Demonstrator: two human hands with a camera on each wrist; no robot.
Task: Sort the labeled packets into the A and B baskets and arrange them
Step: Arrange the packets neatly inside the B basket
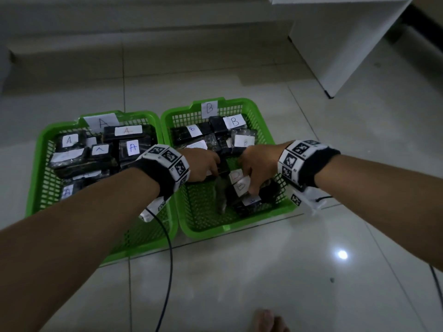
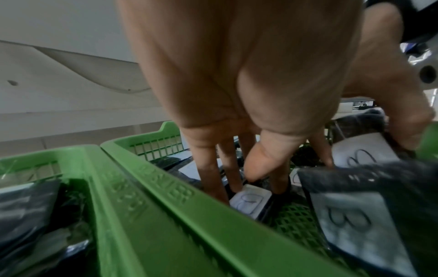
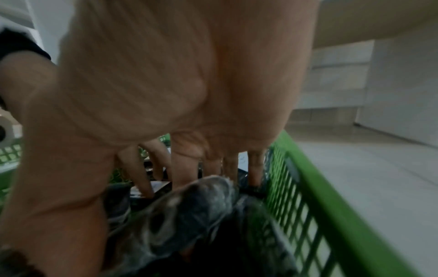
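Observation:
Two green baskets stand side by side on the floor: basket A [image 1: 36, 164] on the left with several black packets labelled A [image 1: 133, 147], and basket B [image 1: 263, 125] on the right. Both hands are down inside basket B. My left hand [image 1: 206, 164] pinches an upright packet labelled B [image 2: 251, 202] between thumb and fingers [image 2: 213, 178]. My right hand [image 1: 254, 168] grips a small stack of B packets [image 1: 241, 185] near the right wall, thumb on the near side and fingers behind [image 3: 255, 168]. More B packets [image 1: 233, 122] lie at the back of the basket.
A white cabinet [image 1: 335, 44] stands on the tiled floor at the back right. A black cable [image 1: 167, 259] trails from my left wrist across the floor. A bare foot [image 1: 268, 319] shows at the bottom edge. Basket B's front left mesh floor [image 1: 199, 207] is bare.

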